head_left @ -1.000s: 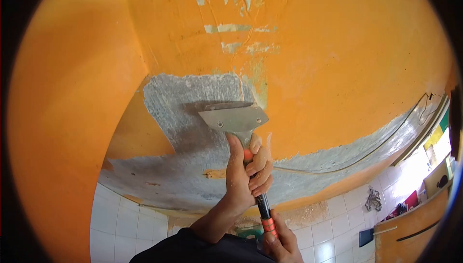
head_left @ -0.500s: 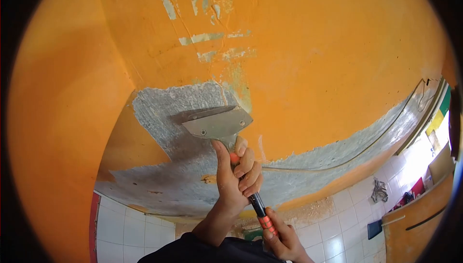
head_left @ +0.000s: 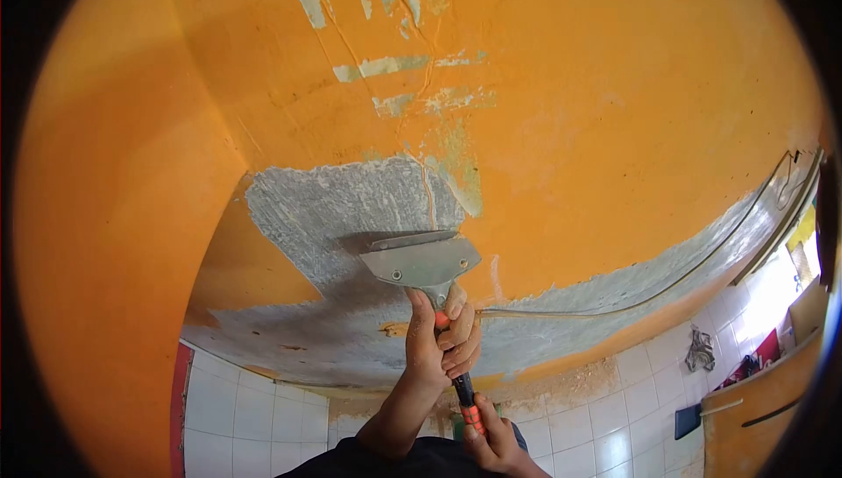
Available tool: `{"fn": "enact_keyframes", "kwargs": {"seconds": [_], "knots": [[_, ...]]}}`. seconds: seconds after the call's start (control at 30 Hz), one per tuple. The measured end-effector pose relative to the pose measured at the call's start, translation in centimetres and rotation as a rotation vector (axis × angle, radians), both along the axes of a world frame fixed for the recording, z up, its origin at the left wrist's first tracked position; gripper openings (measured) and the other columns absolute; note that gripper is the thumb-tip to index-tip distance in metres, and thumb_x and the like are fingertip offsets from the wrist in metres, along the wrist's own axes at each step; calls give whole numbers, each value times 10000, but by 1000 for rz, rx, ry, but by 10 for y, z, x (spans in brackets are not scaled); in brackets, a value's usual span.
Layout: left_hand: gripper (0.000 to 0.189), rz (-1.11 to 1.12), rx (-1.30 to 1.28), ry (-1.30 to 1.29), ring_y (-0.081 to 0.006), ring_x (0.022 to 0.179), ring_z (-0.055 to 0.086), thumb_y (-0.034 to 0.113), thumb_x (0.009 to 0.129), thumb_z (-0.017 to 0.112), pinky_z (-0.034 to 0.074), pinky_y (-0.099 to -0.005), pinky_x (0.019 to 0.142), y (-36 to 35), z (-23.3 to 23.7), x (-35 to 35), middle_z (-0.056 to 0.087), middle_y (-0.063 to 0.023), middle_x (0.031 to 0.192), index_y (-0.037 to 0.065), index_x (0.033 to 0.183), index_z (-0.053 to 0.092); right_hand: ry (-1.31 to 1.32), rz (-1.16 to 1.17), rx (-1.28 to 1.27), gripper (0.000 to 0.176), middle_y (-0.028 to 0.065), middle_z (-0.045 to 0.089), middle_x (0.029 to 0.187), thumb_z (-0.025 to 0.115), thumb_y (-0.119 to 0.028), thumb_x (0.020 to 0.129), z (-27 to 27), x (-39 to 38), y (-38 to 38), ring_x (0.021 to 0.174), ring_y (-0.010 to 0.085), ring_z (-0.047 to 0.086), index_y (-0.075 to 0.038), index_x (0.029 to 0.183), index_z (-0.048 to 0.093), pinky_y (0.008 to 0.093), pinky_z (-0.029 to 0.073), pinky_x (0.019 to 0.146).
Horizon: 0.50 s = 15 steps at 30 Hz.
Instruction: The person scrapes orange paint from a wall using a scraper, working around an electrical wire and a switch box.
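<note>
A wide metal scraper with a red-and-black handle reaches up to the orange painted surface. Its blade edge lies at or just over a rough grey stripped patch, below a strip of orange paint still left there; exact contact is hard to tell. My left hand is wrapped round the upper handle just under the blade head, with dust on its fingers. Lower down, my right hand grips the red end of the same handle.
Higher up, the orange paint has flaked spots. A cable runs along a second grey stripped band. White wall tiles are below. At right stands an orange-brown surface with a dark blue object.
The scraper and both hands have moved down a little in view, and the blade sits lower on the grey patch. More grey shows above it. The view has shifted slightly.
</note>
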<state>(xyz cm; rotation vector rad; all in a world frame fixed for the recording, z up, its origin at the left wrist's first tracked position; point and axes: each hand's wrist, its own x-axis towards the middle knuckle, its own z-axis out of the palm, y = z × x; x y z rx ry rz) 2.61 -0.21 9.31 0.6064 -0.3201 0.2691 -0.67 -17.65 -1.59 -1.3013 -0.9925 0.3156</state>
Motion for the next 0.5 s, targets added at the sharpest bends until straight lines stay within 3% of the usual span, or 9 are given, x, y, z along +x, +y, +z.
{"fn": "enact_keyframes", "kwargs": {"seconds": [0.07, 0.13, 0.17, 0.23, 0.27, 0.3, 0.37, 0.5], "knots": [[515, 8, -4, 14, -46, 336, 249, 619, 918, 249, 218, -196, 274, 0, -5, -2, 288, 57, 522, 131, 877, 410, -31, 2, -47, 525, 22, 566, 993, 501, -144, 958, -3, 2, -1, 765, 83, 507, -22, 1420, 284, 221, 436, 674], [515, 17, 8, 17, -45, 338, 247, 617, 920, 250, 217, -195, 274, 3, -3, -2, 287, 57, 522, 129, 877, 410, -48, -29, -28, 538, 134, 631, 794, 563, -71, 889, -5, 5, 0, 628, 219, 632, 38, 1366, 341, 307, 500, 629], [516, 5, -5, 16, -44, 339, 243, 617, 919, 252, 216, -195, 274, 4, -1, -1, 285, 58, 521, 129, 877, 412, -49, -34, -26, 538, 134, 631, 794, 563, -71, 889, -7, 6, 5, 628, 219, 632, 38, 1366, 341, 307, 500, 629], [517, -16, -26, 27, -43, 340, 238, 618, 919, 254, 214, -195, 273, 7, 4, -1, 282, 58, 521, 129, 877, 413, -108, 10, 13, 615, 58, 557, 700, 509, -88, 917, -2, 8, 19, 563, 120, 540, -35, 1446, 198, 276, 460, 531], [516, 1, 2, 16, -42, 339, 234, 617, 919, 256, 212, -195, 272, 9, 13, -1, 281, 59, 520, 128, 876, 413, 40, 48, -77, 569, 137, 614, 767, 567, -77, 885, 5, 9, 17, 612, 230, 630, 34, 1378, 306, 309, 500, 608], [515, 22, 37, -4, -42, 338, 230, 617, 920, 258, 209, -195, 272, 11, 19, 0, 279, 59, 520, 127, 876, 414, 39, 53, -78, 569, 137, 614, 767, 567, -77, 885, 1, 6, 14, 612, 230, 630, 34, 1378, 306, 309, 500, 608], [518, 11, 23, 27, -43, 336, 234, 617, 920, 252, 205, -195, 271, 6, 12, -3, 280, 59, 517, 128, 874, 414, -44, 25, -29, 591, 76, 574, 736, 504, -65, 904, -11, 2, 11, 573, 140, 569, -16, 1422, 225, 276, 480, 548], [524, 18, -6, 67, -42, 332, 233, 619, 921, 246, 207, -196, 268, 3, 10, -4, 281, 58, 513, 127, 873, 417, -75, 10, -1, 598, 63, 577, 731, 504, -69, 907, -1, 2, 8, 560, 134, 565, -13, 1426, 214, 270, 482, 554]]}}
